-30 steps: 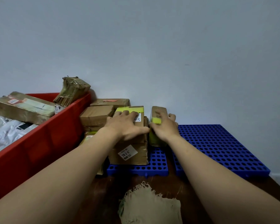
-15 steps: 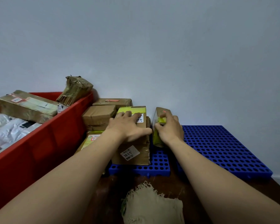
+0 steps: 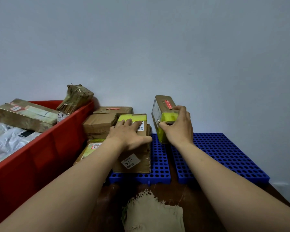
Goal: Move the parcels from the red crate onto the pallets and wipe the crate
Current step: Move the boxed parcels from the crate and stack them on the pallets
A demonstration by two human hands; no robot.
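Observation:
The red crate [image 3: 40, 158] stands at the left with brown and white parcels inside. Two blue pallets lie beside it; the left pallet [image 3: 159, 168] carries several brown parcels. My left hand [image 3: 129, 134] rests flat, fingers spread, on a box with yellow tape and a "70-2-5" label [image 3: 132, 163]. My right hand [image 3: 177, 128] grips a narrow brown parcel with yellow tape [image 3: 162, 108], tilted on end and lifted over the gap between the pallets. The right pallet [image 3: 224, 154] has no parcels on it.
A frayed beige cloth [image 3: 151, 213] lies on the dark wooden table in front of me. A crumpled brown parcel [image 3: 75, 97] leans on the crate's back corner against the pale wall. The table's right edge runs just past the right pallet.
My right hand has lifted the narrow parcel away from the stack and tilted it upright to the right. My left hand has stayed on the labelled box.

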